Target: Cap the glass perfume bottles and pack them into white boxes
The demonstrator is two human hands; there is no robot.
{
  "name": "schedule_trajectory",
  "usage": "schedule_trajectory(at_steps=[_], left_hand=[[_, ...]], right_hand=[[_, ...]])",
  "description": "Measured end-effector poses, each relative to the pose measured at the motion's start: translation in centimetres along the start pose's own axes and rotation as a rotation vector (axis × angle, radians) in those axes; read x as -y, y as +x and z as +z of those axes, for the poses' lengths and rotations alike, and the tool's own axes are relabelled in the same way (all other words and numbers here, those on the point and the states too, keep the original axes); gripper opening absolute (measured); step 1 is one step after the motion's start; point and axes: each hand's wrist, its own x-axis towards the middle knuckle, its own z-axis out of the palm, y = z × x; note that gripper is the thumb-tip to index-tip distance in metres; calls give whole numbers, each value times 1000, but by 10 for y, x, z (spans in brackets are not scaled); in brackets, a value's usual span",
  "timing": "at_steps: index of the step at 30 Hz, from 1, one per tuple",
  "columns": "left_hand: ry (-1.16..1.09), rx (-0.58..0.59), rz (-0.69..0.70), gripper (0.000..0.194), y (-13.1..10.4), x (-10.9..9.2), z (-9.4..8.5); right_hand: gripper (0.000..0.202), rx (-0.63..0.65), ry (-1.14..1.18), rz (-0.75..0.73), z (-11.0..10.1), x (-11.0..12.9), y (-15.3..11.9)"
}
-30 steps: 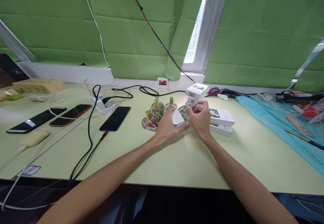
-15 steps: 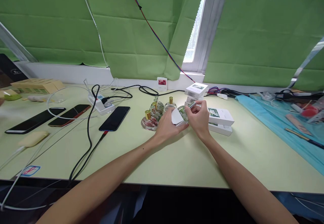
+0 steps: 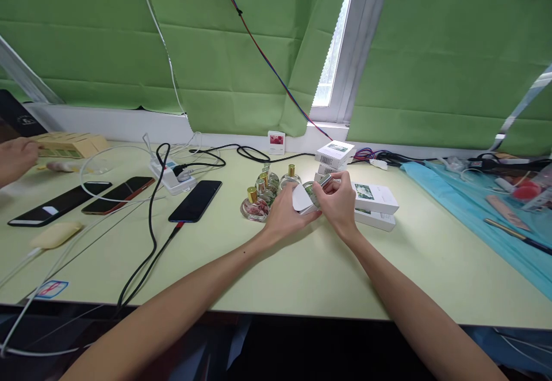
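My left hand (image 3: 283,210) is closed around a small white box (image 3: 301,198). My right hand (image 3: 338,201) pinches a perfume bottle (image 3: 311,190) with green inside by its silvery top. The bottle meets the box's right end; whether part of it is inside is hidden by my fingers. Just left of my left hand, several round perfume bottles with gold necks stand close together, a reddish one (image 3: 255,207) in front and a clear one (image 3: 291,175) behind. Beyond my right hand lie a stack of small white boxes (image 3: 335,151) and wider white boxes (image 3: 374,197).
A phone (image 3: 196,201) on a black cable and two more phones lie left, near a white power strip (image 3: 170,177). Another person's hand (image 3: 17,160) touches a yellowish box (image 3: 71,145). A blue plastic sheet (image 3: 466,208) covers the right side. A small box (image 3: 276,142) leans at the back.
The other person's hand has come in from the left edge to the yellowish box. My own hands, the box and the bottle have barely moved.
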Motion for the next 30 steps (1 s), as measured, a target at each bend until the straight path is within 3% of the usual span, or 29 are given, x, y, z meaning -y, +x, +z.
schedule_trajectory(at_steps=[30], left_hand=[[2,-18,29,59,2,2,2]], right_hand=[[36,-59,39,-2,7,-2,-7]])
